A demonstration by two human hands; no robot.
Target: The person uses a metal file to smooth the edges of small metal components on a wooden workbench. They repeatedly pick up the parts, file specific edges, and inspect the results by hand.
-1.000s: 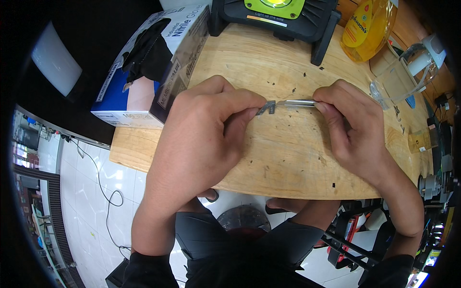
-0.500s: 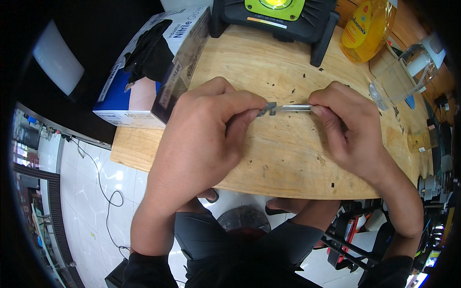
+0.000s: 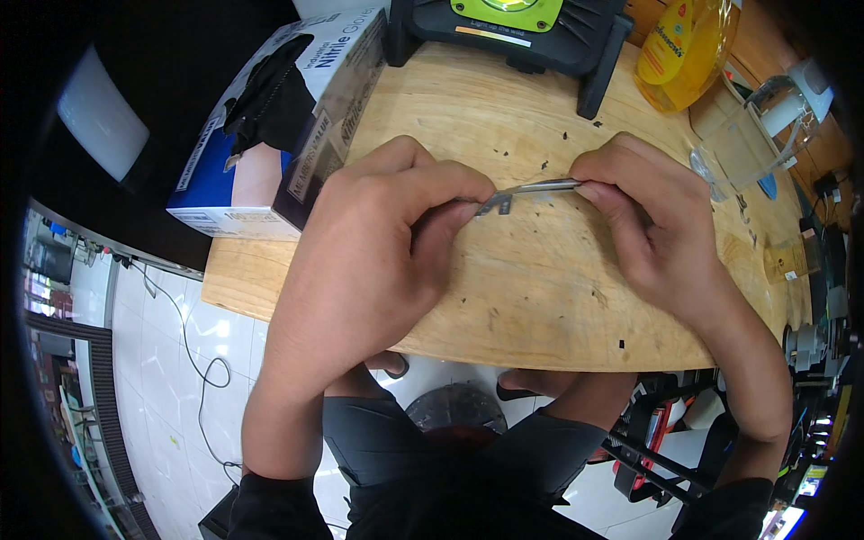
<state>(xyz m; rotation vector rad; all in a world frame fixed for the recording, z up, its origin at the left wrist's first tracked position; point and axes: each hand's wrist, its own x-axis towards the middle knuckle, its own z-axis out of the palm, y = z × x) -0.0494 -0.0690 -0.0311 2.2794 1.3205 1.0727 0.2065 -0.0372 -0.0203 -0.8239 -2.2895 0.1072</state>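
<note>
The left hand [image 3: 378, 234] is arching over from the lower left, thumb and index finger pinching a small grey piece [image 3: 502, 206] just above the frame's centre. The right hand [image 3: 646, 220] — knuckles up, right of centre — is gripping a slim metal tool [image 3: 547, 186] between thumb and fingers, its tip pointing left beside the piece.

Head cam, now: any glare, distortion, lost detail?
Head view: fisheye bowing toward the dark rim; head view: bright reflections on the white tiled floor; head view: the gray piece in the left hand is too small to read finely.
</note>
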